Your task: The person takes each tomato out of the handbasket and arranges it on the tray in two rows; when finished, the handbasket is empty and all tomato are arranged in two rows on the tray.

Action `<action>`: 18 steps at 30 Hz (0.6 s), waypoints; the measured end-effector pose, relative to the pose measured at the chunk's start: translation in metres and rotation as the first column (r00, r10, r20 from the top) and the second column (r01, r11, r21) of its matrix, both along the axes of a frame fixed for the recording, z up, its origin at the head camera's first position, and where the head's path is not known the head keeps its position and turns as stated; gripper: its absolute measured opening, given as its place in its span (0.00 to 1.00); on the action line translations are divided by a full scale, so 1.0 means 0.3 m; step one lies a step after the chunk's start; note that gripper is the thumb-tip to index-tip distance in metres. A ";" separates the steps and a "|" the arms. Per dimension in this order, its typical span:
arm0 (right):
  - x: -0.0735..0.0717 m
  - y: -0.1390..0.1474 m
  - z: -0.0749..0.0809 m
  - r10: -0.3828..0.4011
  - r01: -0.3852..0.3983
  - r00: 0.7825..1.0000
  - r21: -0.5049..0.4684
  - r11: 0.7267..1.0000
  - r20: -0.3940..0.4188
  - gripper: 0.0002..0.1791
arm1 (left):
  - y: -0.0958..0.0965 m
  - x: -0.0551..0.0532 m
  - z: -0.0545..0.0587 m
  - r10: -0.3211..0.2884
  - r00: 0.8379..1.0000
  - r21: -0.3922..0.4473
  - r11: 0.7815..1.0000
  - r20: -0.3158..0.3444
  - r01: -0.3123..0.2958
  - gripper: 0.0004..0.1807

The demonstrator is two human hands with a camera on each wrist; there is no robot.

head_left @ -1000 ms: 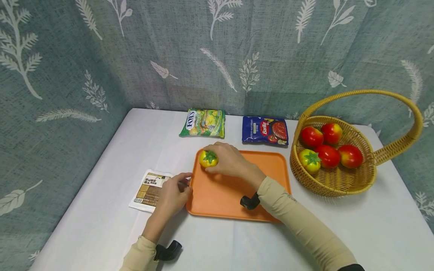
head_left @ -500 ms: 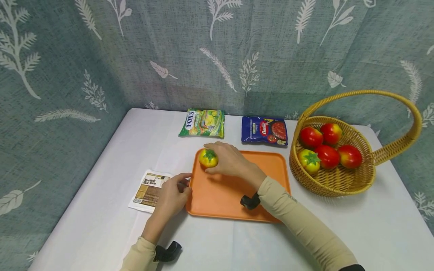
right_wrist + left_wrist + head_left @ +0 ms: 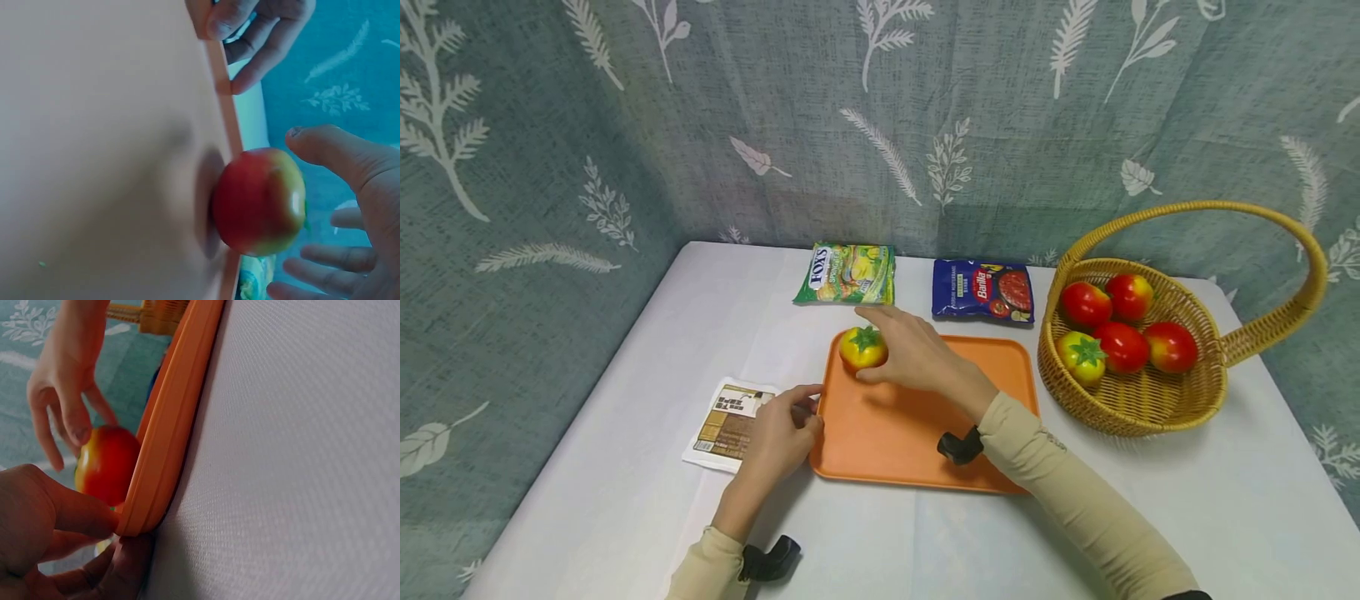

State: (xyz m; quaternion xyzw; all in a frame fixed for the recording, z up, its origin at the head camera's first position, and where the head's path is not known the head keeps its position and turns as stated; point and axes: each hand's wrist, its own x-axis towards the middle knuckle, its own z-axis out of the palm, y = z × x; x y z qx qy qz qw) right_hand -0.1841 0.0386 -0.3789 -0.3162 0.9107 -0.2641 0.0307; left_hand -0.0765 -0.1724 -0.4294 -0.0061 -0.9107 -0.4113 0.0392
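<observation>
A red-and-yellow tomato (image 3: 862,348) with a green star-shaped top sits in the far left corner of the orange tray (image 3: 917,433). Beside it is my right hand (image 3: 917,350), fingers spread and thumb apart from the fruit. In the right wrist view, a gap shows between the tomato (image 3: 259,201) and that hand's thumb (image 3: 337,150). My left hand (image 3: 786,429) pinches the tray's left edge. The left wrist view has its thumb on the rim (image 3: 147,500) and other fingers beneath.
A wicker basket (image 3: 1127,417) with several tomatoes and a tall handle stands to the tray's right. Behind the tray lie a green Fox's candy bag (image 3: 847,275) and a blue Barilla pouch (image 3: 982,290). A white-and-brown packet (image 3: 726,425) lies left, partly behind my left hand.
My right hand has let go of the tomato, its fingers spreading and moving slightly away to the right. The left hand keeps its place on the tray edge.
</observation>
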 end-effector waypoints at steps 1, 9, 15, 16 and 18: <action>0.001 0.002 0.004 0.001 -0.001 1.000 -0.003 1.000 -0.007 0.49 | 0.000 0.000 0.000 0.000 1.000 0.000 1.000 -0.001 0.000 0.24; 0.024 0.028 0.056 0.017 -0.018 0.998 -0.019 1.000 -0.063 0.47 | 0.003 0.000 -0.002 -0.005 1.000 0.001 1.000 0.007 0.005 0.24; 0.040 0.055 0.100 0.027 -0.031 0.993 -0.034 0.999 -0.112 0.45 | 0.002 0.000 0.000 -0.004 1.000 0.002 1.000 0.002 0.004 0.24; 0.041 0.061 0.106 0.030 -0.035 0.992 -0.035 0.999 -0.120 0.45 | 0.001 0.000 0.000 -0.004 1.000 0.002 1.000 0.002 0.004 0.24; 0.046 0.074 0.117 0.033 -0.039 0.990 -0.040 0.998 -0.134 0.45 | 0.002 0.000 0.001 -0.004 1.000 0.004 1.000 0.001 0.004 0.24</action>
